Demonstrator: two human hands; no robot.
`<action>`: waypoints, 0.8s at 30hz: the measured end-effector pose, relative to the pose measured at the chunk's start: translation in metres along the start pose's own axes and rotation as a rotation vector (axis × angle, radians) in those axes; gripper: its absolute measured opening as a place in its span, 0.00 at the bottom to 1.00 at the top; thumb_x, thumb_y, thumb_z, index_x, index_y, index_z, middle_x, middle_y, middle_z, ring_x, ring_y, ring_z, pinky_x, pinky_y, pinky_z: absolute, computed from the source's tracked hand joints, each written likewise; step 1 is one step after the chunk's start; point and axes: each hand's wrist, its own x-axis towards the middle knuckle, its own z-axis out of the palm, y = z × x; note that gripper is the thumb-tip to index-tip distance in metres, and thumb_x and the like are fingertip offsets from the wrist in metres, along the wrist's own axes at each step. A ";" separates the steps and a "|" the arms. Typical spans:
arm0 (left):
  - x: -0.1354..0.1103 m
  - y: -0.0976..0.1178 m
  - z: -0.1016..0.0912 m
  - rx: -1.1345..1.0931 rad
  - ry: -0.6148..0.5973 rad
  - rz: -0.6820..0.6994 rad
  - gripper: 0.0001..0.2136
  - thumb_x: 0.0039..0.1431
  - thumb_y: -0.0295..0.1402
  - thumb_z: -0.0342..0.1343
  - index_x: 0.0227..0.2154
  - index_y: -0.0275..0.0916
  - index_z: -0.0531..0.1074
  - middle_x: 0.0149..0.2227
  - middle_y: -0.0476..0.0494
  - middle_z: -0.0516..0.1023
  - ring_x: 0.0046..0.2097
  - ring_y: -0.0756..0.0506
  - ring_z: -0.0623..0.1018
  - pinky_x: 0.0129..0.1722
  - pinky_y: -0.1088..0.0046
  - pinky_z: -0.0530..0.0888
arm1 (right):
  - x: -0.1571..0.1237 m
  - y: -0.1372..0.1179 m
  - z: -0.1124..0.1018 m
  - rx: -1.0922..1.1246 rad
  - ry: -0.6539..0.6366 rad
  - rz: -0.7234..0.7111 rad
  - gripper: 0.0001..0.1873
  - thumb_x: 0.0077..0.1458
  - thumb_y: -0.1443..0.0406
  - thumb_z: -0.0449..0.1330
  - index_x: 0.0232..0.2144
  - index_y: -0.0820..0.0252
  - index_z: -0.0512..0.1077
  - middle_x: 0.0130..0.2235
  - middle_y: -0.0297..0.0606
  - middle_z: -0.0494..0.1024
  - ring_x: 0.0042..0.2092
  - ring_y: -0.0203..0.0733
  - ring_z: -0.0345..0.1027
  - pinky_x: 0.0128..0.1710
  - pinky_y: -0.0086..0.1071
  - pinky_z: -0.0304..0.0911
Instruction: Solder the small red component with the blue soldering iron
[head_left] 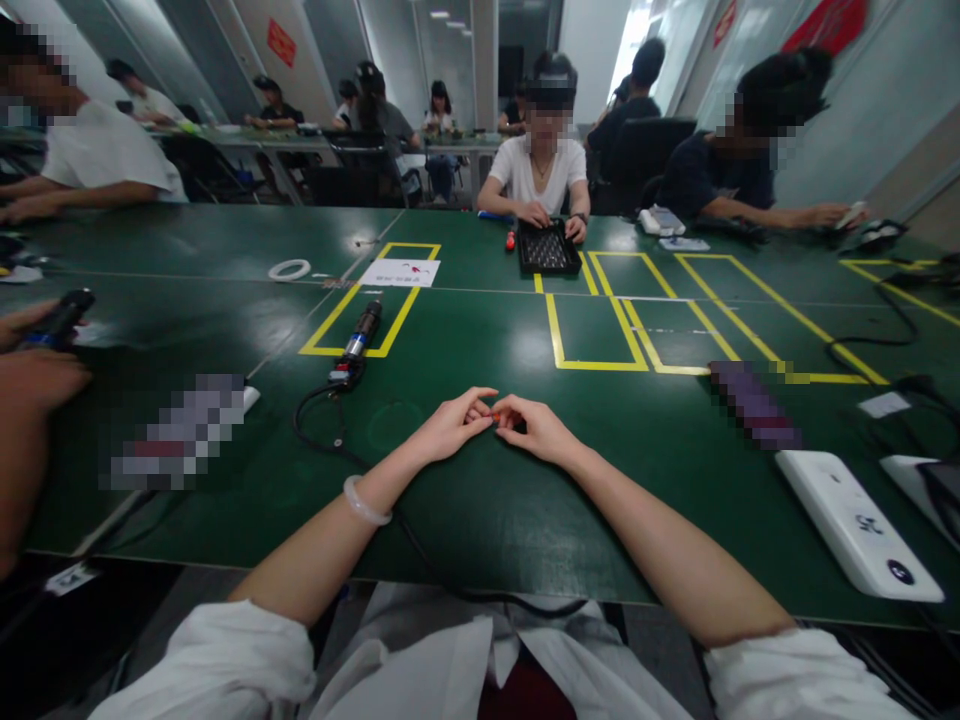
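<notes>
My left hand [459,422], with a pale bracelet [366,502] on its wrist, meets my right hand [538,428] just above the green table. Fingers of both hands are bent inward and closed at the tips. Between them shows a speck of a small orange-red piece [496,417]; its kind is too small and too covered to make out. Left of my hands lies a corded tool like an electric screwdriver [358,342], black with a silver barrel, its cable [298,425] looping over the table.
A phone-like slab [184,430] lies left; another [754,405] lies right, beside a white power bank [855,520]. Yellow tape outlines [600,365] mark the green table [450,330]. Across, a person handles a black tray [550,248]. Another person's hand [56,355] holds a dark tool at left.
</notes>
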 end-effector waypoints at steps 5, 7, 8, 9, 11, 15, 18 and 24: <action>0.001 -0.004 0.001 -0.075 -0.024 -0.016 0.22 0.60 0.38 0.54 0.56 0.36 0.62 0.39 0.44 0.74 0.38 0.49 0.75 0.41 0.71 0.71 | 0.000 0.003 0.002 -0.009 0.011 0.043 0.11 0.56 0.68 0.58 0.43 0.58 0.66 0.31 0.32 0.74 0.31 0.35 0.68 0.35 0.29 0.64; 0.001 -0.005 0.002 -0.093 -0.038 -0.015 0.22 0.60 0.38 0.54 0.56 0.37 0.62 0.39 0.44 0.74 0.39 0.49 0.75 0.41 0.70 0.71 | 0.000 0.004 0.002 -0.017 0.019 0.043 0.08 0.57 0.67 0.57 0.41 0.58 0.67 0.32 0.33 0.74 0.31 0.35 0.68 0.35 0.29 0.64; 0.001 -0.005 0.002 -0.099 -0.039 -0.014 0.22 0.60 0.38 0.54 0.55 0.37 0.63 0.39 0.44 0.74 0.39 0.49 0.75 0.41 0.70 0.71 | 0.000 0.004 0.002 -0.018 0.022 0.043 0.07 0.57 0.66 0.57 0.40 0.58 0.67 0.31 0.33 0.74 0.31 0.35 0.68 0.34 0.29 0.63; 0.001 -0.005 0.003 -0.102 -0.035 -0.014 0.22 0.59 0.38 0.54 0.55 0.37 0.63 0.39 0.44 0.74 0.39 0.49 0.75 0.41 0.70 0.71 | -0.001 0.004 0.002 -0.015 0.025 0.046 0.07 0.57 0.66 0.57 0.40 0.58 0.67 0.31 0.33 0.74 0.31 0.35 0.68 0.34 0.29 0.63; 0.001 -0.004 0.003 -0.102 -0.023 -0.014 0.20 0.58 0.39 0.56 0.52 0.37 0.65 0.39 0.44 0.75 0.39 0.49 0.75 0.40 0.71 0.71 | -0.001 0.003 0.002 0.000 0.034 0.058 0.07 0.57 0.65 0.57 0.40 0.58 0.66 0.32 0.33 0.74 0.31 0.35 0.68 0.33 0.28 0.63; 0.001 0.000 0.002 -0.081 -0.020 -0.011 0.15 0.54 0.37 0.59 0.43 0.37 0.67 0.39 0.45 0.74 0.37 0.50 0.74 0.38 0.73 0.71 | -0.002 0.003 0.000 0.033 0.054 0.079 0.06 0.57 0.65 0.58 0.38 0.59 0.67 0.31 0.32 0.74 0.30 0.34 0.68 0.33 0.28 0.63; 0.001 0.001 0.001 -0.026 -0.024 -0.007 0.11 0.57 0.37 0.56 0.39 0.37 0.69 0.36 0.47 0.74 0.36 0.50 0.74 0.37 0.73 0.70 | -0.001 0.002 -0.001 0.031 0.052 0.081 0.06 0.57 0.64 0.58 0.38 0.59 0.67 0.30 0.32 0.73 0.30 0.34 0.67 0.33 0.28 0.63; 0.000 0.002 0.000 -0.037 -0.035 -0.002 0.13 0.60 0.41 0.52 0.40 0.37 0.70 0.37 0.46 0.75 0.38 0.48 0.74 0.39 0.73 0.70 | 0.000 -0.001 -0.003 -0.045 0.061 0.039 0.11 0.54 0.64 0.62 0.40 0.58 0.67 0.33 0.33 0.72 0.33 0.36 0.66 0.34 0.29 0.62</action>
